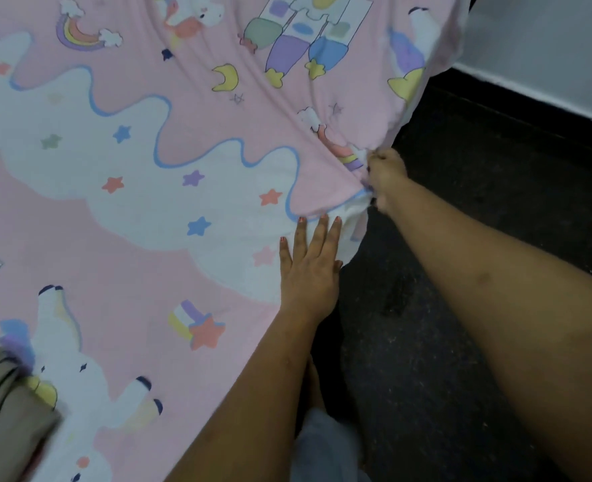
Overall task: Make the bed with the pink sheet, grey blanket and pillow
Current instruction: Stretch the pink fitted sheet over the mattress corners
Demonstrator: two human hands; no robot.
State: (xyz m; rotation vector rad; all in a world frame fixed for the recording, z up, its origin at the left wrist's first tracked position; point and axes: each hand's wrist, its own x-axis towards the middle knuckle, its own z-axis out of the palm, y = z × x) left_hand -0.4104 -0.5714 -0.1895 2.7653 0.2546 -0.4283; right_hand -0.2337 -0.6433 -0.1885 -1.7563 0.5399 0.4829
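pink sheet (131, 210) is being held spread over the bed | its floor-side edge is being bunched and gripped by the curled fingers of the right hand (386, 175) | just inside that edge it is being pressed by the left hand (310, 269), fingers straight and slightly apart | folded grey blanket (2, 412) is being carried on the sheet's near-left corner

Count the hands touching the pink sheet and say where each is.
2. The left hand lies flat on the pink sheet near the bed's edge; the right hand grips bunched sheet just beyond it. None seems hidden.
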